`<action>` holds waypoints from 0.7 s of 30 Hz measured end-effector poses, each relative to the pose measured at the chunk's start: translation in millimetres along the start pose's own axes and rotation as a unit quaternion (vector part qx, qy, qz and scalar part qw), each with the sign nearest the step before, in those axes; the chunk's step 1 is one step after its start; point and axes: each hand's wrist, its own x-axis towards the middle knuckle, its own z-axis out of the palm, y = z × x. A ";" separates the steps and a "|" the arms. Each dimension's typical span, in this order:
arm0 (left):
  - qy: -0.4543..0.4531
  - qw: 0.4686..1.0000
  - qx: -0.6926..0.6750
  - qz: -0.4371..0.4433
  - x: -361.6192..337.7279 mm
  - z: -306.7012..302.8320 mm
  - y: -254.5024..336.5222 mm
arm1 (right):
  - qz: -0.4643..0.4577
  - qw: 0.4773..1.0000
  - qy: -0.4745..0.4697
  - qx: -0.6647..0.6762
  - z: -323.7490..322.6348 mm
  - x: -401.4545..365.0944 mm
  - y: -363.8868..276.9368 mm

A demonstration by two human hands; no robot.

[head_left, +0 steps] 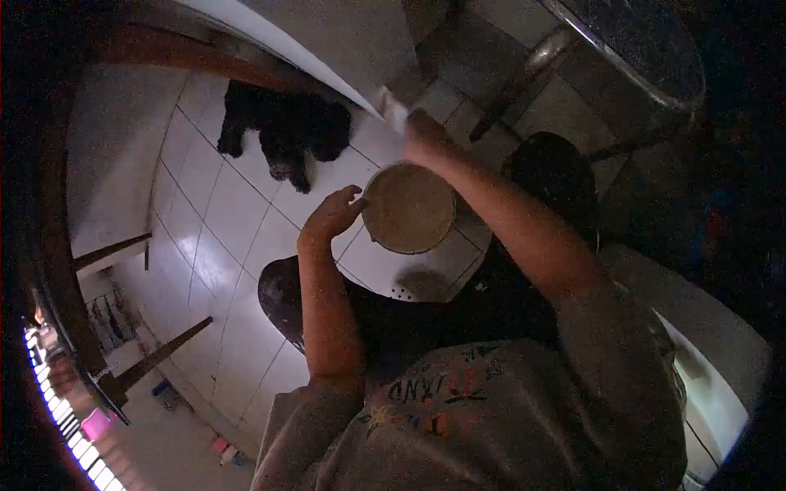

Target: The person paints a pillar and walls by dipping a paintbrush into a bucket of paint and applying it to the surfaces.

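Observation:
A round bucket [408,250] with a pale rim and a dull brownish inside stands on the tiles between my knees. My left hand [330,215] is at the bucket's left rim, fingers apart and curved; whether a fingertip touches the rim is hard to tell. Beyond the bucket, my right hand [424,135] is closed on a white cloth [392,110], which meets the edge of a pale panel [327,65]. That hand is dark and slightly blurred. A perforated piece [401,293] shows below the bucket, partly hidden by my dark-clothed legs.
A black furry dog [282,127] is on the white tiled floor [213,221] at upper left. A dark round-edged seat or table [639,49] with metal legs stands at upper right. Wooden legs [168,352] and a dark wooden edge run along the left.

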 end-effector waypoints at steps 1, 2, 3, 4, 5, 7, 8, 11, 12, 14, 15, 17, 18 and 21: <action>0.012 0.998 0.026 0.061 -1.1 -0.5 1.0 | 0.002 1.000 -0.001 0.002 5.3 10.8 13.7; 0.010 0.998 0.027 0.061 -2.1 0.1 2.7 | 0.025 0.997 0.061 -0.031 14.9 34.1 35.9; -0.005 1.000 0.011 0.007 -9.5 -9.3 22.3 | 0.048 0.989 0.124 -0.064 22.3 55.2 56.5; -0.020 0.999 -0.006 -0.047 -13.7 -13.7 34.3 | 0.050 0.989 0.126 -0.063 25.0 69.7 72.2; -0.021 0.999 -0.004 -0.045 -12.8 -12.6 34.1 | 0.054 0.987 0.148 -0.040 26.3 81.5 85.7; -0.038 0.999 -0.011 -0.017 -9.7 -13.0 28.6 | 0.056 0.983 0.173 -0.013 26.8 83.4 84.7; -0.036 0.999 -0.007 -0.016 -9.5 -12.1 26.4 | 0.024 0.986 0.159 -0.041 31.6 86.7 78.2; -0.007 1.000 -0.013 -0.020 -7.0 -13.3 20.5 | -0.057 0.992 0.081 -0.075 35.8 89.3 53.2; -0.030 0.999 -0.015 -0.032 -4.1 -11.1 13.6 | -0.102 0.991 0.011 -0.084 38.1 88.0 49.4; -0.054 0.998 -0.002 -0.036 -3.0 -11.0 9.6 | -0.054 0.995 -0.035 -0.079 25.8 69.7 37.5; -0.055 0.998 -0.005 -0.038 -6.4 -14.9 16.3 | -0.007 0.994 -0.083 -0.074 20.2 62.6 35.2; -0.054 0.997 -0.043 -0.043 -15.1 -23.1 30.6 | 0.003 0.995 -0.046 -0.092 14.9 66.7 46.5; -0.055 0.996 -0.045 -0.046 -15.6 -20.2 28.5 | 0.013 0.994 -0.004 -0.108 10.3 70.5 54.1; -0.032 0.996 -0.058 -0.060 -16.8 -16.9 28.9 | 0.045 0.979 0.130 -0.151 1.1 78.5 70.6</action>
